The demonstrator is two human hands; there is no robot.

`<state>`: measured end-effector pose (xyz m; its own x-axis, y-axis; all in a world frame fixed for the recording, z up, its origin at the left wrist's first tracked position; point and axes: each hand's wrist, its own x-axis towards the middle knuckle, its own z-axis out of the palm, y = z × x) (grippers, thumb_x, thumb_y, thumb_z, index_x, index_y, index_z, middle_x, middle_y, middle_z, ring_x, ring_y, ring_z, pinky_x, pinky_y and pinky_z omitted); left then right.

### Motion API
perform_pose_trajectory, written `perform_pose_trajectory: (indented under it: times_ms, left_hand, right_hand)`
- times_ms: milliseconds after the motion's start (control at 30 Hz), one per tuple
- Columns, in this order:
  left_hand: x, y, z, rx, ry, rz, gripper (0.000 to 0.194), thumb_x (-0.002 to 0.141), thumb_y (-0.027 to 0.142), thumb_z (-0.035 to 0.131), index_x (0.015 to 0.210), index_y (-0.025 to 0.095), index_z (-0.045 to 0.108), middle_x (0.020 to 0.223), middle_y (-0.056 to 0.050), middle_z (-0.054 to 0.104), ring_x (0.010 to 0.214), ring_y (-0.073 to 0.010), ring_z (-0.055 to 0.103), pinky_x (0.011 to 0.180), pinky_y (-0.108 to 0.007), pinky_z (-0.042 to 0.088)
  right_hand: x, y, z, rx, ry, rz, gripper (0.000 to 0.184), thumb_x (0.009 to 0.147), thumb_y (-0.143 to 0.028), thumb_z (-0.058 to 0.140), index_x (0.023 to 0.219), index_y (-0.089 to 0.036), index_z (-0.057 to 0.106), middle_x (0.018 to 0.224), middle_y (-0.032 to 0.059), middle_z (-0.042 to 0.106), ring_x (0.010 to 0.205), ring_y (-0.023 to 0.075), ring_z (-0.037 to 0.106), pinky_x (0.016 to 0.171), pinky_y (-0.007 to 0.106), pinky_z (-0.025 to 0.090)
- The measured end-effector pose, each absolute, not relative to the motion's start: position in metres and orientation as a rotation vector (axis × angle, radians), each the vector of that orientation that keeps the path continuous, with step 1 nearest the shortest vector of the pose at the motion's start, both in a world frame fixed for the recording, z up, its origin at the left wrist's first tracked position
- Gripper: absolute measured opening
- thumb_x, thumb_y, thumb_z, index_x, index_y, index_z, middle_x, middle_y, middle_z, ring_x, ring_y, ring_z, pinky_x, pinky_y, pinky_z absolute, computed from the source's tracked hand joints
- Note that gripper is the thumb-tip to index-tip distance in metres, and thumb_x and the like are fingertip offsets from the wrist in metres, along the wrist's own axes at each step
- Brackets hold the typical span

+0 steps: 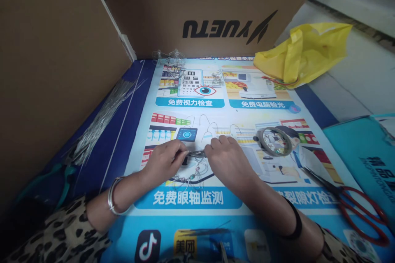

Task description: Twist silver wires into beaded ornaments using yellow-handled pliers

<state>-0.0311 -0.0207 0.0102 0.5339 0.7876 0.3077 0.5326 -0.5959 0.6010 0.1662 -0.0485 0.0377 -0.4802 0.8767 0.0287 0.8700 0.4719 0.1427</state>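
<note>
My left hand (166, 159) is closed, its thumb and fingertips pinching one end of a short twisted bundle of thin metal wire (196, 153). Closed round the other end is my right hand (227, 158); its fingers hide that part of the wire. Below the bundle, loose wire loops threaded with small clear and coloured beads (191, 177) hang over the printed sheet. Several hooked wire ends (202, 119) show just beyond my hands. Right of my right hand, a round dish (288, 147) holds beads.
Straight wires (103, 119) lie at left near teal-handled pliers (68, 176). Red-handled scissors (359, 213) rest at right, beside a turquoise bag (358, 147). Wire-and-bead pieces (173, 63) and a yellow bag (308, 55) are at the back. Cardboard (197, 3) walls the far side.
</note>
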Motion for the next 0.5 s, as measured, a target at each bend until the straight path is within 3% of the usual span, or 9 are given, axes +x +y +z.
perform_pose_trajectory:
  times_ms: [500]
  left_hand:
    - [-0.0280,-0.0218,0.0091,2.327,1.201,0.821,0.007,0.081,0.017,0.049,0.074,0.019,0.049,0.062,0.001,0.058,0.054,-0.0104,0.052,0.049,-0.023,0.039]
  right_hand:
    - [0.1568,-0.0553,0.0383,1.670,2.566,0.241,0.012,0.072,-0.006,0.050,0.071,-0.015,0.058,0.071,0.0090,0.057,0.070,0.0228,0.048,0.061,0.033,0.026]
